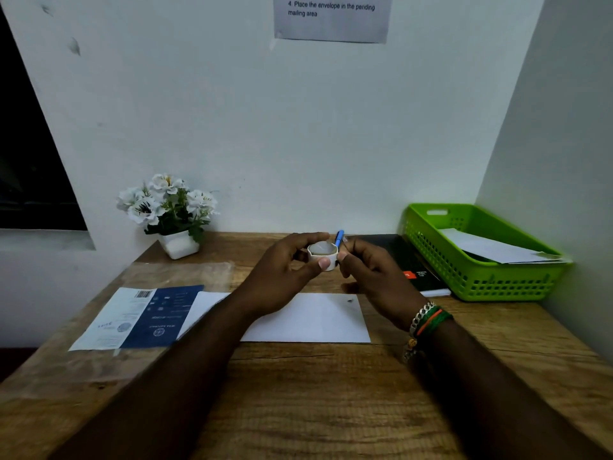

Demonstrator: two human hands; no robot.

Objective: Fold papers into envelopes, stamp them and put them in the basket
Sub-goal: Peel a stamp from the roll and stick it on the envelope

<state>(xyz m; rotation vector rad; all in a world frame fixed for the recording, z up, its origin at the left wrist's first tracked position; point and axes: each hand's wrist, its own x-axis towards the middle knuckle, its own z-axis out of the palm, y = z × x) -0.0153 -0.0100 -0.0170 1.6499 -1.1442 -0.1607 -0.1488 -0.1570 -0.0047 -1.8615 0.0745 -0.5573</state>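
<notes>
My left hand (pixel 282 277) holds a small white round roll (pixel 322 252), seemingly tape, between thumb and fingers above the desk. My right hand (pixel 374 277) touches the roll's right side with its thumb and curled fingers. A white envelope (pixel 318 320) lies flat on the wooden desk (pixel 331 393) beneath both hands, with a small dark mark near its top right corner. At the right, the green basket (pixel 481 280) holds a white envelope (pixel 497 249). A blue pen (pixel 339 238) pokes up just behind the roll.
A plastic sleeve with a blue and white printed sheet (pixel 139 317) lies left of the envelope. A white flower pot (pixel 175 217) stands at the back left. A black notebook (pixel 411 263) lies beside the basket. An instruction sheet (pixel 331 18) hangs on the wall.
</notes>
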